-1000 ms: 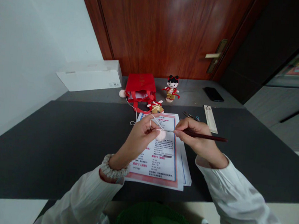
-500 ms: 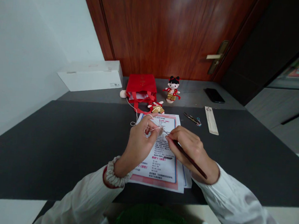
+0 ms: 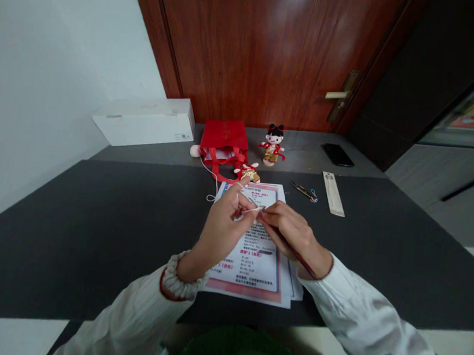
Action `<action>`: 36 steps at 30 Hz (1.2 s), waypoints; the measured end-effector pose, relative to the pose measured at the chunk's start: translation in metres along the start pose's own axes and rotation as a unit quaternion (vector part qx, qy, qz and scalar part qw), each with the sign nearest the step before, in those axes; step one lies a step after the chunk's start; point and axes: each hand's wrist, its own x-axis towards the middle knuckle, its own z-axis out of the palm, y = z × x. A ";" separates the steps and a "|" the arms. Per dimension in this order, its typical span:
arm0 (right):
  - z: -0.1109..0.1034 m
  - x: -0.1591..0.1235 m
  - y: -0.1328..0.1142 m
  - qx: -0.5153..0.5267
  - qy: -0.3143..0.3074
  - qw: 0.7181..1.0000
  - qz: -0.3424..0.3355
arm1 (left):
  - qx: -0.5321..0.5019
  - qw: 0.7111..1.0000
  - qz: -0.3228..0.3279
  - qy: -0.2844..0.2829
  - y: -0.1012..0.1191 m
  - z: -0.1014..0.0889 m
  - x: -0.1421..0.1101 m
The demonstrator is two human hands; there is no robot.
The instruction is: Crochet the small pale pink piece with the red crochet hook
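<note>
Left hand [image 3: 224, 225] raised and curled, white yarn [image 3: 251, 211] looped over the fingers and pinched at the fingertips. Right hand [image 3: 292, 231] closed around a dark-handled crochet hook [image 3: 291, 246], its tip at the yarn. Beneath both hands, printed pattern sheets [image 3: 255, 261]. Beyond the right hand, small scissors [image 3: 302, 191] and a pale paper strip [image 3: 333, 193]. Farther ahead of the left hand, a red gift bag [image 3: 224, 135] and a small doll [image 3: 273, 145].

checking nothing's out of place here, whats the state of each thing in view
bare left hand, pinching white yarn
bare right hand, gripping thin dark-red crochet hook
red paper gift bag, upright
white cardboard box, shut
black smartphone, lying flat, screen dark
reddish-brown wooden door, closed
</note>
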 end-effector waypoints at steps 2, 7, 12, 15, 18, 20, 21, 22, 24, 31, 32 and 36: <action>-0.001 -0.002 0.007 0.008 0.006 0.999 -0.035 | -0.088 0.993 -0.058 -0.051 0.001 -0.003 0.002; -0.001 0.003 0.001 -0.161 0.008 0.982 -0.099 | -0.186 0.973 -0.115 -0.073 0.003 -0.005 0.007; 0.001 0.015 -0.018 -0.193 -0.011 0.981 -0.013 | -0.026 0.999 -0.027 0.006 0.003 -0.004 0.007; -0.003 0.017 -0.019 -0.161 -0.038 0.986 -0.006 | 0.044 0.999 -0.005 0.005 0.001 -0.007 0.007; -0.008 0.013 -0.015 -0.108 -0.059 0.992 -0.008 | 0.094 0.995 0.014 0.003 -0.002 -0.011 0.007; -0.010 0.010 -0.012 -0.055 -0.051 0.997 0.000 | 0.122 0.992 0.026 0.005 -0.005 -0.014 0.007; -0.010 0.009 -0.010 -0.027 -0.038 0.999 0.006 | 0.132 0.991 0.031 0.005 -0.006 -0.015 0.008; -0.010 0.008 -0.009 0.003 -0.025 1.000 0.017 | 0.139 0.990 0.036 0.005 -0.007 -0.016 0.008; -0.008 0.005 -0.008 0.061 0.007 0.997 0.057 | 0.147 0.988 0.048 0.001 -0.007 -0.016 0.008; -0.007 0.000 -0.010 0.146 0.065 0.959 0.234 | 0.196 0.978 0.066 -0.016 -0.004 -0.018 0.008; -0.010 0.001 -0.011 0.141 0.042 0.966 0.214 | 0.201 0.977 0.065 -0.016 -0.005 -0.018 0.008; -0.023 0.007 -0.011 0.111 -0.078 0.987 0.089 | 0.210 0.975 0.066 -0.026 -0.008 -0.021 0.008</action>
